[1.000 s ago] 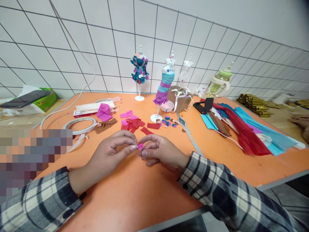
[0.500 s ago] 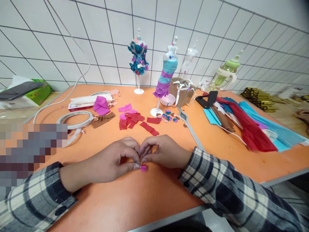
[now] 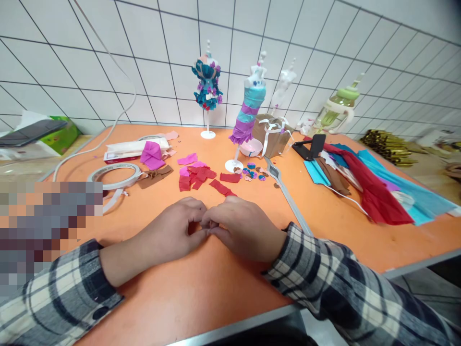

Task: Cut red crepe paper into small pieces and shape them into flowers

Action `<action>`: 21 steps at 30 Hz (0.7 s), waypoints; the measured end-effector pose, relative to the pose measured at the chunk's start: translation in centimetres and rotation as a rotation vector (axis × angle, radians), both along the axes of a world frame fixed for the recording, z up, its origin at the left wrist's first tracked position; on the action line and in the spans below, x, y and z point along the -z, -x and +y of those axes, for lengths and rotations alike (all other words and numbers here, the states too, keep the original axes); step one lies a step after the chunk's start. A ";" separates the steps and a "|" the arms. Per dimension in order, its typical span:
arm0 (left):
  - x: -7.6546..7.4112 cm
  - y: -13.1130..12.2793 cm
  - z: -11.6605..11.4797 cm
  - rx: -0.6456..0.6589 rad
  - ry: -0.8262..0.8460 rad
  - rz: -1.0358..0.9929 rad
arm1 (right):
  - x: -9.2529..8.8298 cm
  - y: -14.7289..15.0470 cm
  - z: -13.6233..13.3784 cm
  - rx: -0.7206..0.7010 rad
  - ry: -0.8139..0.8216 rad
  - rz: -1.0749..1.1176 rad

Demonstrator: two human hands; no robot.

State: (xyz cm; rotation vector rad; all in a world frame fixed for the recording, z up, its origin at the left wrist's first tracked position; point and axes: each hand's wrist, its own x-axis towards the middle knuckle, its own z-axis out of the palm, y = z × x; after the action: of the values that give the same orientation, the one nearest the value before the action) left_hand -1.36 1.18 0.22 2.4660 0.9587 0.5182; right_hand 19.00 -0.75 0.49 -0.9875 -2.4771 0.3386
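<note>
My left hand [image 3: 180,228] and my right hand [image 3: 241,228] meet fingertip to fingertip just above the table, both closed in a pinch. The small magenta crepe paper piece seen in my left fingers a moment ago is now hidden behind the fingers. What my right fingertips grip cannot be made out. Beyond the hands lie red crepe paper strips [image 3: 203,178] and magenta paper scraps [image 3: 187,158]. Small coloured paper shapes [image 3: 261,177] are scattered by the base of a mini dress form [image 3: 248,113] wrapped in blue and purple paper.
On the left of the orange table [image 3: 173,293] are a tape roll [image 3: 135,178] and brown paper [image 3: 156,176]. Another dressed form [image 3: 207,84], a pink bowl [image 3: 251,147] and a gift bag [image 3: 275,137] stand behind. At right are a phone stand [image 3: 315,146] and red crepe paper [image 3: 378,197].
My right hand has turned over toward the left and its fingers now overlap the left fingertips. The magenta piece and the thin strand between the hands have gone out of sight.
</note>
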 end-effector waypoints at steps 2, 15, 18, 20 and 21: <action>0.1 0.0 0.2 -0.077 -0.021 -0.030 | 0.1 0.1 -0.2 0.033 -0.070 -0.009; -0.2 0.1 0.0 -0.408 0.313 -0.579 | 0.6 0.9 -0.8 0.271 0.118 0.390; 0.0 0.5 0.2 -0.462 0.308 -0.610 | 0.5 1.2 -0.3 0.308 0.593 0.671; -0.1 0.5 0.2 -0.452 0.247 -0.552 | 0.5 1.3 0.1 0.272 0.873 0.780; -0.2 0.5 0.2 -0.437 0.211 -0.523 | 0.5 1.3 0.2 0.247 0.976 0.814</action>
State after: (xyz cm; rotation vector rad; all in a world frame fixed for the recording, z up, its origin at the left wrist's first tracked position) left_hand -1.86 1.36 0.38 1.7916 1.2408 1.0770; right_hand 17.71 -0.56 0.03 -1.1397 -1.3691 1.5798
